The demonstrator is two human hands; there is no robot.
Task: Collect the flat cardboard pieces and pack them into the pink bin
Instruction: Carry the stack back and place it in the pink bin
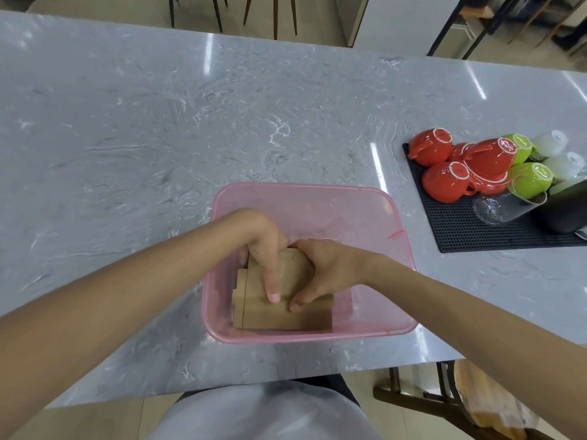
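Note:
A translucent pink bin point(305, 193) stands on the grey marble table near its front edge. Flat brown cardboard pieces point(279, 315) lie stacked in the bin's left half. Both hands reach down inside the bin onto the stack. My left hand point(265, 249) lies over the top piece with a finger stretched along it. My right hand point(324, 268) grips the same stack from the right, thumb pressed on the top piece. The far part of the stack is hidden under the hands.
A black rubber mat point(460, 230) at the right carries upturned red cups point(444, 182), green cups point(530, 179), clear glasses point(498, 208) and a dark container point(565, 211). The grey table point(158, 138) stretches left and back. A chair point(444, 404) stands at the lower right.

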